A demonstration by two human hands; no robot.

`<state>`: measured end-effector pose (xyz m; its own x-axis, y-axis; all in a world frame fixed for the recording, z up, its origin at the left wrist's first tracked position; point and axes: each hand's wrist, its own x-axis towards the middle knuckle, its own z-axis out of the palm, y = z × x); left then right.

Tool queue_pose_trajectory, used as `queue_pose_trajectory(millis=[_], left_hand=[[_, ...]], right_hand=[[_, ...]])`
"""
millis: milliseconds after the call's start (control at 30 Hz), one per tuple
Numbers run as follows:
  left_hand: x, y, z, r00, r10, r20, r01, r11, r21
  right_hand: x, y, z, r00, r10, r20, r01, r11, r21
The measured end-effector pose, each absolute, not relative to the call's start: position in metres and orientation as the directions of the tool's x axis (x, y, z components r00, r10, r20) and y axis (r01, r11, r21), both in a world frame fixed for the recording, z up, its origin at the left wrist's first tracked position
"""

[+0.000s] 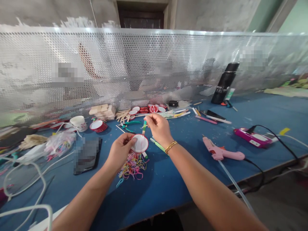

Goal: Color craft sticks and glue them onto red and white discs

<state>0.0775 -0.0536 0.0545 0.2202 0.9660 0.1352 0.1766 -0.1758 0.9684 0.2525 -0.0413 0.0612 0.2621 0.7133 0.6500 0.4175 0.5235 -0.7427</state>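
My left hand [121,149] pinches the edge of a round white disc with a red rim [140,143], its pale face turned toward me. Above it, my right hand [157,126] grips the top of a narrow stick with green bands [144,127]. The stick's lower end meets the disc's upper edge; whether the two are joined I cannot tell. Below the disc lies a heap of colourful rubber bands [133,166]. Light green sticks or pens [157,145] lie beside my right wrist.
A pink glue gun [222,152] and a magenta device [252,138] with cables lie right. Left are a phone [88,155], white cable, a cup [78,123] and stacked red-rimmed discs [98,125]. Behind stand wooden sticks [102,111], a black bottle [225,84] and a perforated metal screen [134,64].
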Motion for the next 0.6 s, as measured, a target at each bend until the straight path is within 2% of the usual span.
queue_pose_trajectory(millis=[133, 600], left_hand=[[0.078, -0.0553, 0.055, 0.242, 0.963, 0.12, 0.217, -0.175, 0.96], [0.074, -0.0471, 0.0462, 0.262, 0.922, 0.286, 0.274, -0.356, 0.893]], right_hand=[[0.2502, -0.0441, 0.0624, 0.274, 0.688, 0.672, 0.424, 0.541, -0.726], [0.2445, -0.0493, 0.0646, 0.212, 0.693, 0.689, 0.422, 0.571, -0.704]])
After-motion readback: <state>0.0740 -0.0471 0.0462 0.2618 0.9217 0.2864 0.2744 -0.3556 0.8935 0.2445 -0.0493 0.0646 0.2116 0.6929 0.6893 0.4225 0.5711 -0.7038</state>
